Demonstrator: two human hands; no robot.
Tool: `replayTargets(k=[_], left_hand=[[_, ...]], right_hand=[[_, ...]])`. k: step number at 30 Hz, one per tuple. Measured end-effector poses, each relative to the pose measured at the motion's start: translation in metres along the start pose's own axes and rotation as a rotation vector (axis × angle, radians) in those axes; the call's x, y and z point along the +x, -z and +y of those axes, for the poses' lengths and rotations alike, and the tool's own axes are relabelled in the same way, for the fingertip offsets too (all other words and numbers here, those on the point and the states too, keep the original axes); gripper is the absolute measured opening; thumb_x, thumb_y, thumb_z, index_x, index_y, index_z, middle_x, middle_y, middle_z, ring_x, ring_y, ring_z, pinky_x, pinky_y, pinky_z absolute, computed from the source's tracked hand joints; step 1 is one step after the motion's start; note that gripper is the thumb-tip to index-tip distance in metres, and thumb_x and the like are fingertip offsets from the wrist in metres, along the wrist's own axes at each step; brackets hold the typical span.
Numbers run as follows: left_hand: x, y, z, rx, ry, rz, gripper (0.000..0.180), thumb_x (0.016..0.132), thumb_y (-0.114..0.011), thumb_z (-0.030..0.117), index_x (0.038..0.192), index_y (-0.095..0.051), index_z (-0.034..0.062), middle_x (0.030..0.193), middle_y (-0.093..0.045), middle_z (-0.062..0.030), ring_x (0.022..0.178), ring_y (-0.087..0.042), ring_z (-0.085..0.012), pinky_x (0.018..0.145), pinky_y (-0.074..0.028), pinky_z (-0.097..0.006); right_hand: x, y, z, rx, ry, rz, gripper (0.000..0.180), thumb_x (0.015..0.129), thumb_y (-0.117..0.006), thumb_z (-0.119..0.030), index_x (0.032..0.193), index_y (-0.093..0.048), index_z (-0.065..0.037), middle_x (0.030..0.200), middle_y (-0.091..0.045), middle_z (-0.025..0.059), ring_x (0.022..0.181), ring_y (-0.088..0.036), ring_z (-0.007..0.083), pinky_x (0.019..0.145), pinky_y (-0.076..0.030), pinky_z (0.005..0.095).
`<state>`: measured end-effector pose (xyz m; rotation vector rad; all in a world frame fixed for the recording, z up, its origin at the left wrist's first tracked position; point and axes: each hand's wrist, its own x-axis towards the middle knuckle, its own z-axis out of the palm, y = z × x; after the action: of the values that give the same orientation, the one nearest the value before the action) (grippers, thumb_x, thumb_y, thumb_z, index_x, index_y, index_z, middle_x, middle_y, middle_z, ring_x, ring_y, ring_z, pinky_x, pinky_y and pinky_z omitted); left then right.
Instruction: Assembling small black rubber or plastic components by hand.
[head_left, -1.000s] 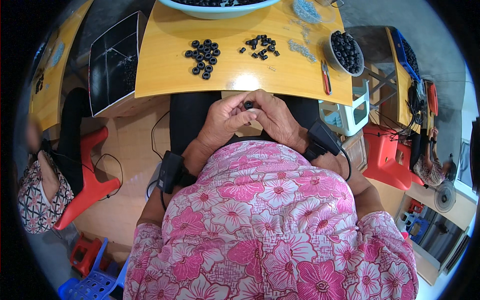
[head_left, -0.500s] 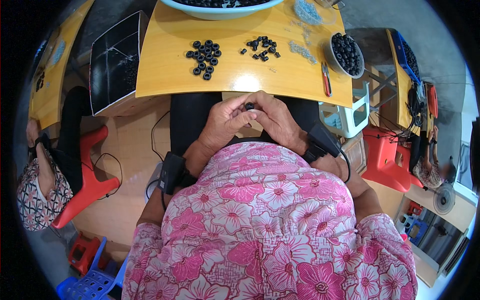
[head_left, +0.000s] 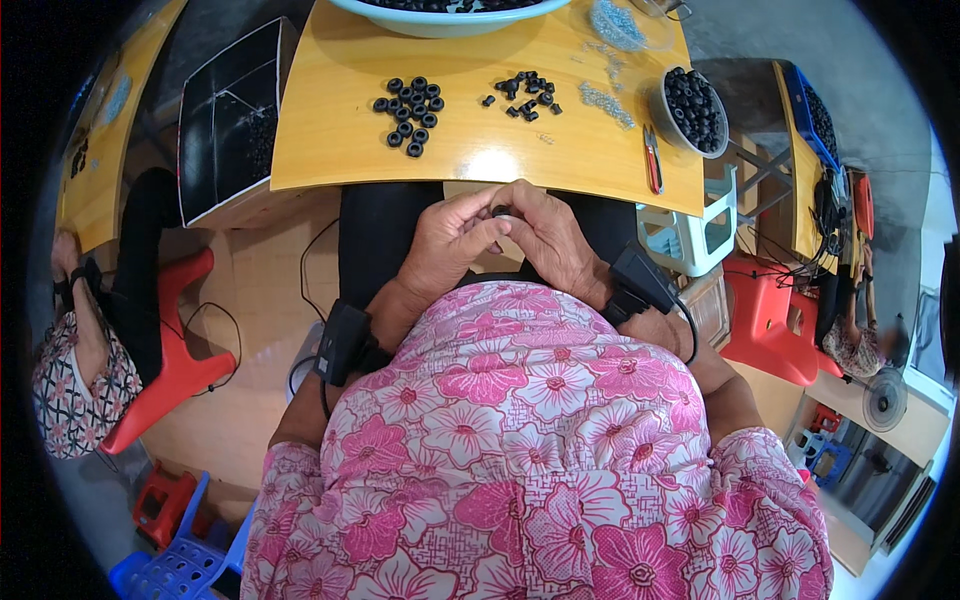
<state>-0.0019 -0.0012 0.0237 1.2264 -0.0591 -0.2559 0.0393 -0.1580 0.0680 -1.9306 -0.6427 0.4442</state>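
My left hand [head_left: 447, 240] and my right hand [head_left: 552, 238] meet over my lap, just in front of the table's near edge. Between their closed fingertips sits a small black part [head_left: 501, 211], mostly covered by the thumbs and fingers. On the table ahead lies a cluster of black rings [head_left: 408, 112]. To its right is a loose group of smaller black plugs [head_left: 522, 95]. Small clear pieces [head_left: 606, 104] are scattered farther right. Red-handled snips [head_left: 653, 163] lie near the right edge, beside a bowl of black parts [head_left: 664, 112].
A wide pale-blue basin [head_left: 450, 25] of black parts stands at the far edge of the yellow table [head_left: 340, 150]. A black-lined box [head_left: 228, 130] is on the left, a pale plastic stool [head_left: 712, 225] at the right. Two other people sit at side tables, left and far right.
My hands stay together in nearly the same place; the black part between the fingertips shows a little less than before. The things on the table have not moved.
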Motion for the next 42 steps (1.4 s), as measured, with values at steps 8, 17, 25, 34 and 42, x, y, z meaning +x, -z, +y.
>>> replayTargets(k=[8, 17, 25, 34, 42], left_hand=[[0.008, 0.002, 0.000, 0.007, 0.019, -0.044, 0.041, 0.088, -0.057, 0.012, 0.125, -0.048, -0.0028, 0.094, -0.058, -0.0024, 0.078, -0.055, -0.0068, 0.067, -0.048, -0.021], [-0.004, 0.006, 0.002, 0.059, 0.165, -0.119, 0.039, 0.083, -0.058, 0.007, 0.120, -0.054, -0.0021, 0.078, -0.054, 0.0024, 0.069, -0.052, -0.0046, 0.066, -0.044, -0.018], [0.009, 0.007, -0.006, 0.050, 0.181, -0.101, 0.040, 0.079, -0.059, 0.001, 0.119, -0.057, 0.0003, 0.077, -0.051, 0.0062, 0.066, -0.045, 0.0000, 0.062, -0.038, -0.014], [0.015, 0.005, 0.000, 0.138, 0.195, -0.097, 0.040, 0.078, -0.060, 0.001, 0.118, -0.057, 0.0003, 0.078, -0.051, 0.0066, 0.067, -0.043, 0.0001, 0.062, -0.036, -0.014], [0.019, 0.010, -0.008, 0.104, 0.226, -0.088, 0.041, 0.079, -0.059, 0.000, 0.120, -0.055, -0.0005, 0.080, -0.052, 0.0042, 0.069, -0.045, -0.0020, 0.065, -0.038, -0.015]], right_hand=[[0.003, 0.001, -0.008, -0.181, 0.193, 0.157, 0.012, 0.081, -0.057, -0.007, 0.090, -0.055, 0.000, 0.076, -0.058, 0.0100, 0.068, -0.057, 0.0150, 0.062, -0.048, 0.0287], [-0.001, 0.046, -0.012, -0.035, -0.078, 0.355, 0.021, 0.081, -0.062, -0.008, 0.098, -0.056, 0.001, 0.083, -0.060, 0.0118, 0.076, -0.059, 0.0183, 0.070, -0.048, 0.0285], [-0.004, 0.107, -0.001, -0.134, 0.119, 0.740, 0.020, 0.076, -0.066, -0.001, 0.095, -0.060, 0.000, 0.078, -0.057, 0.0072, 0.071, -0.056, 0.0126, 0.065, -0.045, 0.0242], [-0.003, 0.126, -0.004, -0.338, 0.201, 0.815, 0.021, 0.073, -0.067, 0.001, 0.092, -0.060, -0.002, 0.071, -0.052, 0.0046, 0.063, -0.051, 0.0136, 0.058, -0.042, 0.0258], [-0.005, 0.163, 0.015, -0.362, -0.001, 0.958, 0.022, 0.072, -0.071, -0.011, 0.089, -0.062, -0.001, 0.072, -0.056, 0.0088, 0.059, -0.055, 0.0190, 0.056, -0.044, 0.0276]])
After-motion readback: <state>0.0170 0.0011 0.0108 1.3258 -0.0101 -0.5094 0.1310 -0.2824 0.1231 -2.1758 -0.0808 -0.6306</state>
